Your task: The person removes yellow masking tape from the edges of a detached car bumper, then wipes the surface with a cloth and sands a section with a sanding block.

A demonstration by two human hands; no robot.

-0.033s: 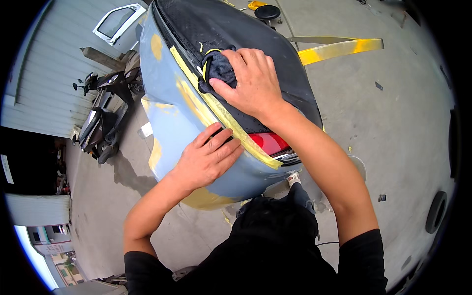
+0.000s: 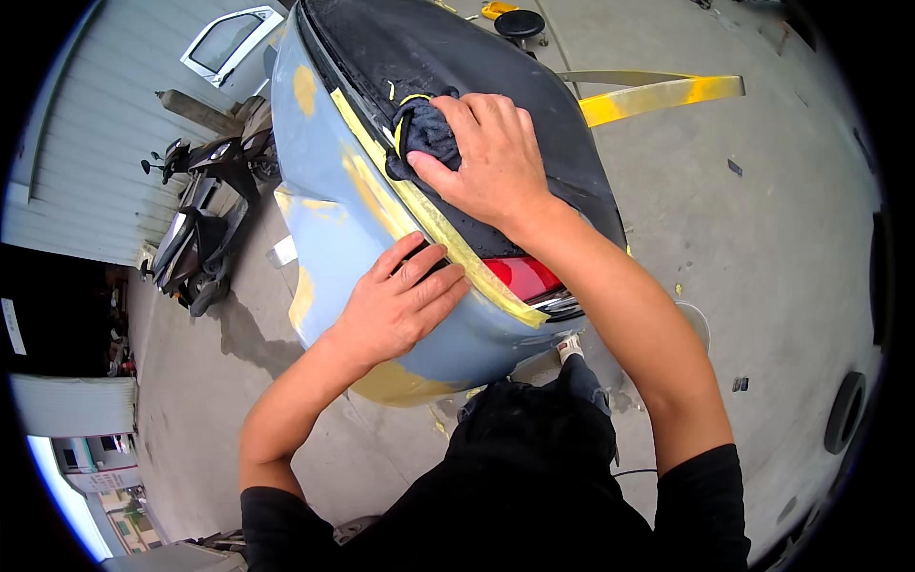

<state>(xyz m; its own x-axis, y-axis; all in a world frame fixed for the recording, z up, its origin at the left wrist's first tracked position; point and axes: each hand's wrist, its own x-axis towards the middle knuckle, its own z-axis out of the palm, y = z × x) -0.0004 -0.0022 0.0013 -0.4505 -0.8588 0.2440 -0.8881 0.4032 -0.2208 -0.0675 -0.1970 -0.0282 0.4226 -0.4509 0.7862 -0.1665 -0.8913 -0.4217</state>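
My right hand point(image 2: 496, 162) is closed round a bunched dark grey cloth point(image 2: 429, 132) with a yellow edge, pressed on the car's black panel beside the masked seam. My left hand point(image 2: 396, 305) lies with fingers spread on the blue-grey bumper point(image 2: 329, 248), its fingertips near the tape. Something black shows between those fingers, too covered to name. Yellow masking tape point(image 2: 448, 229) runs along the bumper's upper edge, passing between both hands. Below my right forearm a red tail light point(image 2: 519, 277) shows in part. Tan filler patches point(image 2: 376, 195) mark the bumper.
A bumper strip with yellow patches point(image 2: 658, 100) sticks out past the car's far right side. A round black stool point(image 2: 519, 24) stands behind it. Scooters point(image 2: 205, 214) and a white car door point(image 2: 224, 43) are at the left. A tyre point(image 2: 845, 412) lies at the right.
My left hand has shifted very slightly up and to the left on the bumper. The right hand and the cloth stay in almost the same place.
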